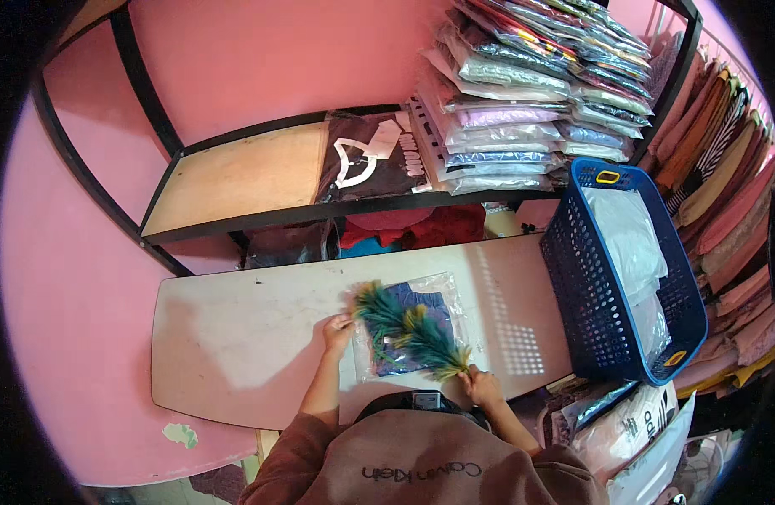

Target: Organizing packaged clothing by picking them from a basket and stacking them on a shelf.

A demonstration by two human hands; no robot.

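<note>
My right hand (pixel 484 386) grips the near end of a feather duster (pixel 419 329) with green and yellow tufts. The duster lies diagonally across a clear plastic bag (pixel 453 291) that is flat on the white table (pixel 267 328). Inside the bag is a folded blue garment (pixel 428 300) with a gathered waistband, partly covered by the duster. At the bag's left edge, the fingertips of my left hand (pixel 338 333) pinch the plastic, close to the duster's far tip.
A blue perforated basket (pixel 561 284) holding white bagged items (pixel 627 246) stands at the table's right end. Behind the table, a black-framed shelf (pixel 236 170) bears stacked bagged garments (pixel 507 136) and a dark bagged shirt (pixel 374 158). Clothes (pixel 709 151) hang at right; white packages (pixel 633 423) lie below the basket.
</note>
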